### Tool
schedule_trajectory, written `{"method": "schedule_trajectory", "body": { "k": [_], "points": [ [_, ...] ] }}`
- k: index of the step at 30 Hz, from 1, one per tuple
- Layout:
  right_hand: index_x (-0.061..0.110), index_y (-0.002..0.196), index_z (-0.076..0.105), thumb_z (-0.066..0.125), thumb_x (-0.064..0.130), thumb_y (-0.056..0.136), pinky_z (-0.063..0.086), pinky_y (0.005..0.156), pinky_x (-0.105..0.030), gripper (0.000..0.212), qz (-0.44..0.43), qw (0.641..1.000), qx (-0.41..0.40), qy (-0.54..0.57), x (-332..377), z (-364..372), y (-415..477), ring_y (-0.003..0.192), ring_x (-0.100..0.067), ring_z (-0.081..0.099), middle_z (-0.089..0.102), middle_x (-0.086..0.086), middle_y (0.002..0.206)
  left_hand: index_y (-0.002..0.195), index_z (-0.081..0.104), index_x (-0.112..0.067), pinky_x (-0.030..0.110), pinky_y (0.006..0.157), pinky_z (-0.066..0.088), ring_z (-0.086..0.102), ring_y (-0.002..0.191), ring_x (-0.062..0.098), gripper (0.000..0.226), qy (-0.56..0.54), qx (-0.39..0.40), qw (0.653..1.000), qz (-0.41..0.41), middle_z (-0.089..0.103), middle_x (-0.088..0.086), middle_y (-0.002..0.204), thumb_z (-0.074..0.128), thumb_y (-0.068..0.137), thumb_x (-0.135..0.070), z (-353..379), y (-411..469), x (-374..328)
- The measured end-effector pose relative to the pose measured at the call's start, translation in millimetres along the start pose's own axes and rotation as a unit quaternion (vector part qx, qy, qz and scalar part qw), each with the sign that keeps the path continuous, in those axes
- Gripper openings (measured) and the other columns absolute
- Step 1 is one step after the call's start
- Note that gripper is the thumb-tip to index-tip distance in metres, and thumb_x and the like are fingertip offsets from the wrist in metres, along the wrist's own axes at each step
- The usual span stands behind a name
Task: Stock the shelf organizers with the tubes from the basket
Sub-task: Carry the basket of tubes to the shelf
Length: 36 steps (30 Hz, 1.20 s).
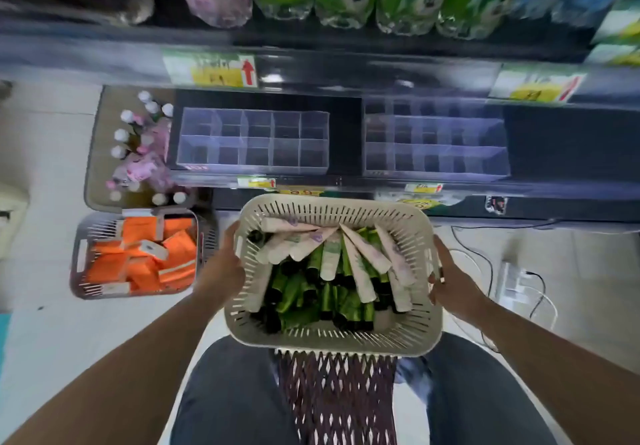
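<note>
There's only one camera, a wide-angle worn on the person's head, tipped forward and steeply down. It sits close above the basket (332,342), which fills the lower middle, with the legs (235,396) right under it. Beyond, farther off, it faces the front edge of the shelf (346,181) and the organizers (252,139) standing on it. The top blurs.
</note>
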State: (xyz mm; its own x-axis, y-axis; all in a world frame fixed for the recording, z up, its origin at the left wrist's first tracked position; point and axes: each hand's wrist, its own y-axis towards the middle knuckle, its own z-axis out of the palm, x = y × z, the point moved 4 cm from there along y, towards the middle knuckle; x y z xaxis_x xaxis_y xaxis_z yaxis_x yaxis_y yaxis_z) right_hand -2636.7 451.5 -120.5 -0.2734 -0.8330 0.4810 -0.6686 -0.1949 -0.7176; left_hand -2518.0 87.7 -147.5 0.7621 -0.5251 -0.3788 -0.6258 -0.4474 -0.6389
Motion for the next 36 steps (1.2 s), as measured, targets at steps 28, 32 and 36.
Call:
{"method": "schedule_trajectory", "body": {
  "k": [28, 32, 36],
  "points": [
    [0.043, 0.134, 0.022, 0.066, -0.004, 0.078, 0.046, 0.062, -0.019, 0.086, -0.067, 0.994, 0.027, 0.076, -71, 34, 158, 0.086, -0.006, 0.057, 0.052, 0.016, 0.103, 0.143, 0.009, -0.044, 0.038, 0.064, 0.054, 0.063, 0.072, 0.019, 0.089, -0.036, -0.018, 0.999, 0.012, 0.065, 0.003, 0.088, 0.061, 0.082, -0.005, 132, 135, 27],
    [0.046, 0.126, 0.016, 0.06, -0.009, 0.08, 0.041, 0.058, -0.015, 0.084, -0.072, 0.995, 0.024, 0.069, -65, 33, 158, 0.077, -0.003, 0.055, 0.048, 0.015, 0.092, 0.14, 0.007, -0.05, 0.033, 0.062, 0.053, 0.063, 0.077, 0.017, 0.093, -0.043, -0.02, 0.999, 0.004, 0.063, 0.001, 0.092, 0.063, 0.08, -0.006, 136, 137, 31],
    [0.046, 0.131, 0.012, 0.06, -0.005, 0.082, 0.043, 0.053, -0.015, 0.086, -0.066, 0.996, 0.029, 0.056, -67, 34, 156, 0.071, -0.003, 0.056, 0.049, 0.013, 0.089, 0.14, 0.005, -0.051, 0.032, 0.06, 0.052, 0.062, 0.073, 0.016, 0.095, -0.05, -0.017, 0.999, 0.014, 0.064, 0.001, 0.09, 0.06, 0.08, -0.002, 137, 133, 30]
  ]
}}
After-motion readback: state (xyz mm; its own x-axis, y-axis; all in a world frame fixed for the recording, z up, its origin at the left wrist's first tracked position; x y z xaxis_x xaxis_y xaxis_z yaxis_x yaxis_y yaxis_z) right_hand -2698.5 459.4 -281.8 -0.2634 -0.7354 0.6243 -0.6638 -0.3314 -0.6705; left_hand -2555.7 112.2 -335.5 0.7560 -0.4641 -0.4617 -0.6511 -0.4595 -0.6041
